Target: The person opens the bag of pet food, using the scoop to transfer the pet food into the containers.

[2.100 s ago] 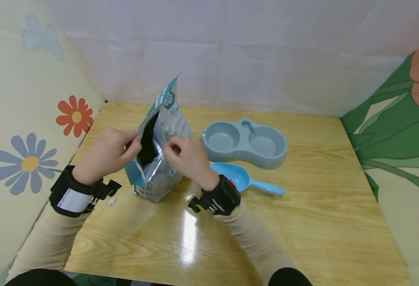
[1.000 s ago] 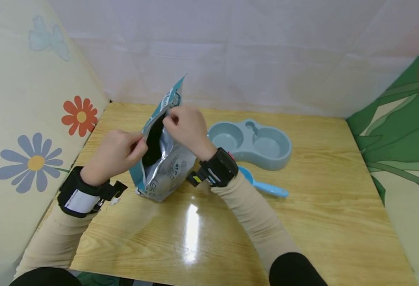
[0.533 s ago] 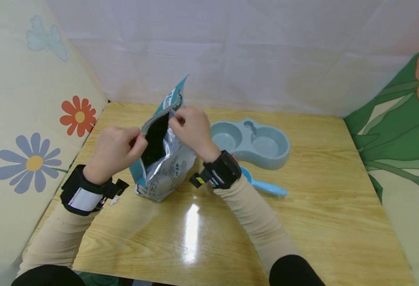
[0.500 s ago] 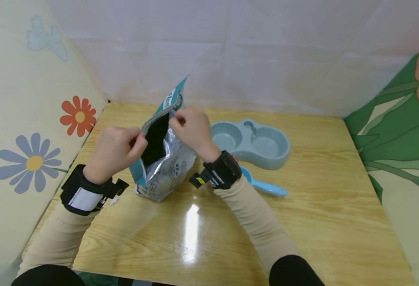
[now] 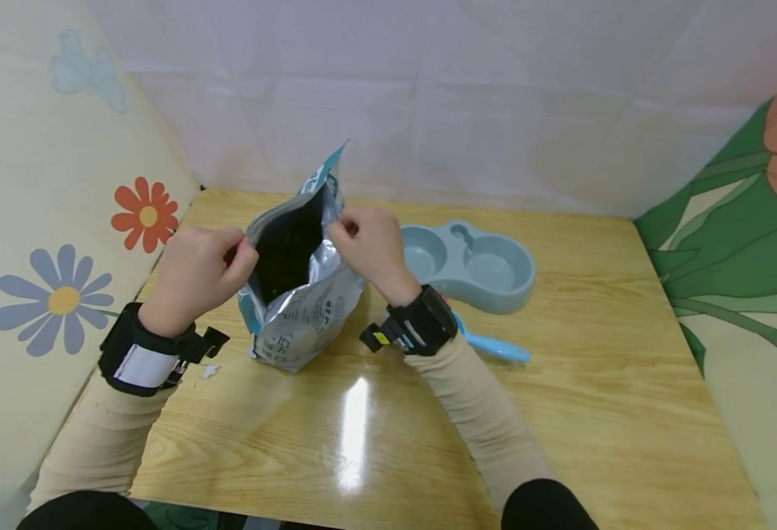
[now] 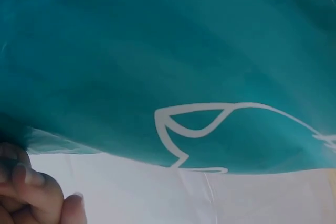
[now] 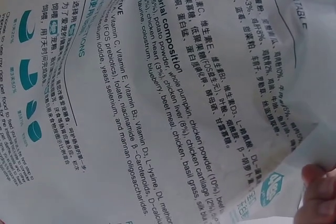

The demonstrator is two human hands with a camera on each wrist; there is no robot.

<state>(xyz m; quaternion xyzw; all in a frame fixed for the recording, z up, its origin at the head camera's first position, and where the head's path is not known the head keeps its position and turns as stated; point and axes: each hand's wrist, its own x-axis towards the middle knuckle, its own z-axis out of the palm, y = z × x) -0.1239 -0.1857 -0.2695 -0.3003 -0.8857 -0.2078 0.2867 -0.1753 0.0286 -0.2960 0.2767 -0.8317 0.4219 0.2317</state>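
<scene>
A teal and silver pet food bag [image 5: 311, 316] stands upright on the left half of the table, its mouth spread wide and dark inside. At the left edge of that mouth, my left hand [image 5: 196, 272] pinches the rim between thumb and curled fingers. My right hand [image 5: 375, 246] pinches the opposite rim. The left wrist view is filled by the bag's teal face [image 6: 184, 51], with my left fingers [image 6: 39, 192] at the lower left corner. Printed ingredient text covers the bag's pale side [image 7: 126, 108] in the right wrist view, my right fingers [image 7: 320, 198] at its lower right.
A grey-blue double pet bowl [image 5: 454, 278] sits right of the bag, partly behind my right hand. In front of it lies a light blue scoop [image 5: 497, 348], its head hidden by my right wrist. A small white scrap [image 5: 210, 371] lies near my left wrist.
My right hand has shifted along the rim toward the far end, then out to the right. My left hand has drawn slightly left lately. The bag's mouth is now much wider.
</scene>
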